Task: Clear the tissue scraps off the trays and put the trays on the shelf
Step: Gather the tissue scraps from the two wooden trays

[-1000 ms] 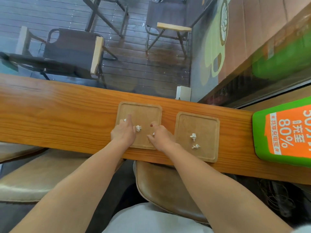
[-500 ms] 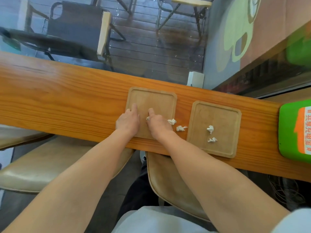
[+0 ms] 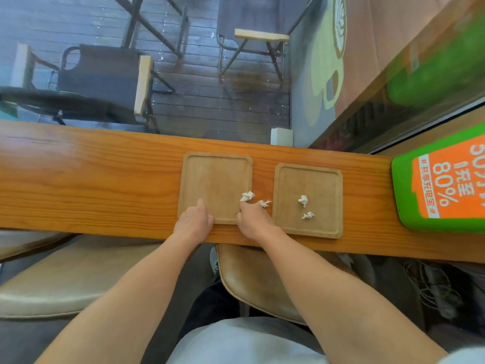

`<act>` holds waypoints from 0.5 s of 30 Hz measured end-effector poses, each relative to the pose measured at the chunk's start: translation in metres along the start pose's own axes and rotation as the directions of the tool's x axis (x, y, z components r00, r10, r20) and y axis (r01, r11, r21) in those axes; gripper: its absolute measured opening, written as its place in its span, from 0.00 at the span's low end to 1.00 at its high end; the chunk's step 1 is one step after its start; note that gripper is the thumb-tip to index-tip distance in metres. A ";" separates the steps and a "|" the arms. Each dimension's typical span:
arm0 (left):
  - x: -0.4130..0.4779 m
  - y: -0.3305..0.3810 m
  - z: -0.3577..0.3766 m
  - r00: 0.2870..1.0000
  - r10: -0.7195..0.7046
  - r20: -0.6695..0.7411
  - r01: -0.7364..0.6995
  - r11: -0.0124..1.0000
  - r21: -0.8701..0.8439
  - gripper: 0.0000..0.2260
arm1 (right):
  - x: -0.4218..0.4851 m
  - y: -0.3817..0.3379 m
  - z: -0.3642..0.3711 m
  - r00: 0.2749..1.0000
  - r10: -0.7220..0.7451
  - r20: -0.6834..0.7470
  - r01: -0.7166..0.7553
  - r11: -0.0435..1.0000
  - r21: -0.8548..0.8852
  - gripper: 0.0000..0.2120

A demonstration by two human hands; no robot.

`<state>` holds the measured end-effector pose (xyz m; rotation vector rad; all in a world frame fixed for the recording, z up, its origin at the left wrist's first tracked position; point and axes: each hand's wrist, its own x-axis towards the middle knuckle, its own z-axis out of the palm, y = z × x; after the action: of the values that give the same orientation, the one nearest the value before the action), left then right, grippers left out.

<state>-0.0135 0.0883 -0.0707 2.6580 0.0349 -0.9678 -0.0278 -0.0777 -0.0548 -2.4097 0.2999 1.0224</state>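
Two trays on counter (image 3: 78,179), both hands at left tray (image 3: 215,185).
Left hand (image 3: 193,224) loosely curled on its near-left corner, holding nothing; right hand (image 3: 253,223) fingers bent, fingertip touching scrap (image 3: 247,196) at tray's right rim. Another scrap (image 3: 264,203) between trays; two scraps (image 3: 303,200) on right tray (image 3: 308,179).

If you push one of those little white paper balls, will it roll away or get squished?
Probably it slides or tumbles a little rather than rolling far: the tissue scrap on the right tray looks crumpled and lumpy, not round. It seems very light, so a nudge should move it. It would likely squash easily, being soft, wadded paper.
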 end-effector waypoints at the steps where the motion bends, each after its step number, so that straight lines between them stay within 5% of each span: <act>1: -0.003 0.004 0.002 1.000 0.009 0.012 -0.008 1.000 -0.004 0.06 | -0.004 0.006 -0.002 1.000 0.011 0.005 -0.011 1.000 -0.013 0.10; 15: -0.003 0.085 0.007 0.980 0.189 0.067 -0.196 0.972 0.132 0.05 | -0.039 0.100 -0.030 0.958 0.226 -0.174 -0.213 0.973 0.091 0.12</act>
<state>-0.0088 0.0056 -0.0498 2.6951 -0.3073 -1.0094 -0.0749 -0.1783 -0.0449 -2.4482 0.6713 0.8647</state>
